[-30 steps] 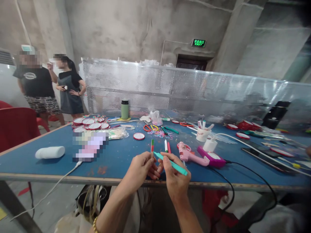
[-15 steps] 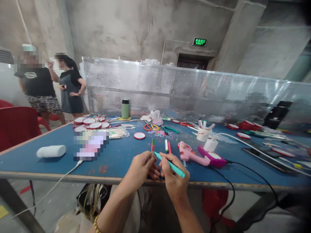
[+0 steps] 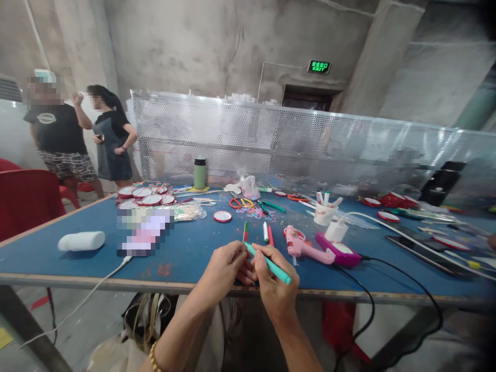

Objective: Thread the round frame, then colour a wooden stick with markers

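Observation:
My left hand [image 3: 228, 263] pinches a thin flat stick [image 3: 246, 231], coloured green at its top and red below; its lower part is hidden by the fingers. In my right hand [image 3: 276, 279] is a turquoise marker pen [image 3: 274, 267], held like a writing tool. The pen's tip meets the stick close to my left fingertips; whether it touches I cannot tell. Just beyond my hands lie a white marker with a dark green end [image 3: 265, 232] and a red marker [image 3: 270, 236]. A pink glue gun [image 3: 306, 249] rests to the right of them.
A purple device [image 3: 341, 251] with a black cable sits beside a white charger [image 3: 336, 230] and a cup of pens [image 3: 324, 214]. Pliers [image 3: 273, 207], scissors [image 3: 241, 203] and a green bottle [image 3: 200, 174] stand farther back. At left are a phone [image 3: 147, 232] and a white bottle [image 3: 82, 241].
The turquoise pen and my right hand have shifted slightly left, toward the stick. The stick has tilted a little to the right. My left hand stays nearly in place.

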The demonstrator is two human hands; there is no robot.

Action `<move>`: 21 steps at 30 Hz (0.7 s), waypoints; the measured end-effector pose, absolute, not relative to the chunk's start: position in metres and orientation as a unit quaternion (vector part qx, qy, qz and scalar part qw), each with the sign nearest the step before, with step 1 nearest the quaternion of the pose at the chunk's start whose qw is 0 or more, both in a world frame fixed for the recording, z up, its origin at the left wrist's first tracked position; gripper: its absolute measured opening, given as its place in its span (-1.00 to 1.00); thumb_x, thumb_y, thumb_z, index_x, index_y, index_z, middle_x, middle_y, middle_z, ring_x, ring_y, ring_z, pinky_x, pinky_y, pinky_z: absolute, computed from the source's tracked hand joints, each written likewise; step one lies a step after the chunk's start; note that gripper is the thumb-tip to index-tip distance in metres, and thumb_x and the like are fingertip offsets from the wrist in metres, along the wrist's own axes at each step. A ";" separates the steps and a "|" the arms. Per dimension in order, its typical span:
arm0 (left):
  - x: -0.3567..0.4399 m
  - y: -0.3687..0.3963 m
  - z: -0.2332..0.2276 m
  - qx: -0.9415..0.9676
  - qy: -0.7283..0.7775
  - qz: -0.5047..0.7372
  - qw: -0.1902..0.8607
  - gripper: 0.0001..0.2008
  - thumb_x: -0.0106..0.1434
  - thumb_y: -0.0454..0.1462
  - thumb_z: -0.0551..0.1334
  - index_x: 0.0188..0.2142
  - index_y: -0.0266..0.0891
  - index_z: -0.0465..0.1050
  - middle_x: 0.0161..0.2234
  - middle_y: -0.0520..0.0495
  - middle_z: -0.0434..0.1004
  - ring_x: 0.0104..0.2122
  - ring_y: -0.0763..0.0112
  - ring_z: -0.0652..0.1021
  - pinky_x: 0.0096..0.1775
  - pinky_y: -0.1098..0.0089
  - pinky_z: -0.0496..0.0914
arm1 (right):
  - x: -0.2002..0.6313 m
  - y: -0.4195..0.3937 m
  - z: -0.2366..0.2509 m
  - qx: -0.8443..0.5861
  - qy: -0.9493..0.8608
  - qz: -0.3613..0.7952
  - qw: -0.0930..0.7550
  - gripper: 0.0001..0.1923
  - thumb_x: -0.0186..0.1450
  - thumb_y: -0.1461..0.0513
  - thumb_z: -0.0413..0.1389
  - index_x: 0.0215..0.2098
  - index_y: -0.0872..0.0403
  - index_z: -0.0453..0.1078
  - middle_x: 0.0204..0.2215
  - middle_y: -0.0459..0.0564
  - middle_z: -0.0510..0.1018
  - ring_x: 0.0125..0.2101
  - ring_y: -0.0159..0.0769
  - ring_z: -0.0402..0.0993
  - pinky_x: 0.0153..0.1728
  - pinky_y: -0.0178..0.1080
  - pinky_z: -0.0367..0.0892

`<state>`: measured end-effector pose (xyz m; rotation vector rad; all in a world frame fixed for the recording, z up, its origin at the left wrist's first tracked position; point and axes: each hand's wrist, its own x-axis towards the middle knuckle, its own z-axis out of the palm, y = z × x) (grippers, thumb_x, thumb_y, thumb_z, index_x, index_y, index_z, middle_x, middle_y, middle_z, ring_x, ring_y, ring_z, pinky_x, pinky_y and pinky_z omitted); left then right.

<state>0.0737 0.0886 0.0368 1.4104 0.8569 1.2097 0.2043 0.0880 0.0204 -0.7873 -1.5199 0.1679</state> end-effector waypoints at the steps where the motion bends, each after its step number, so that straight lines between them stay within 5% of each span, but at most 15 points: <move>1: 0.074 0.089 0.037 0.587 0.357 0.505 0.522 -0.68 0.24 -0.02 0.20 -0.41 -0.21 0.29 -0.54 0.04 0.51 -0.59 0.42 0.57 -0.47 0.41 0.51 | 0.205 0.088 0.020 -0.352 -0.666 0.074 0.654 -0.82 0.37 0.26 0.06 -0.27 0.08 0.52 -0.43 -0.05 0.61 -0.44 -0.32 0.55 -0.37 -0.32 0.44; 21: 0.073 0.089 0.036 0.593 0.362 0.500 0.517 -0.70 0.25 -0.04 0.18 -0.41 -0.22 0.29 -0.55 0.04 0.51 -0.59 0.41 0.57 -0.46 0.39 0.52 | 0.203 0.088 0.020 -0.340 -0.673 0.035 0.656 -0.83 0.37 0.28 0.05 -0.26 0.10 0.50 -0.46 -0.06 0.60 -0.47 -0.34 0.54 -0.39 -0.33 0.43</move>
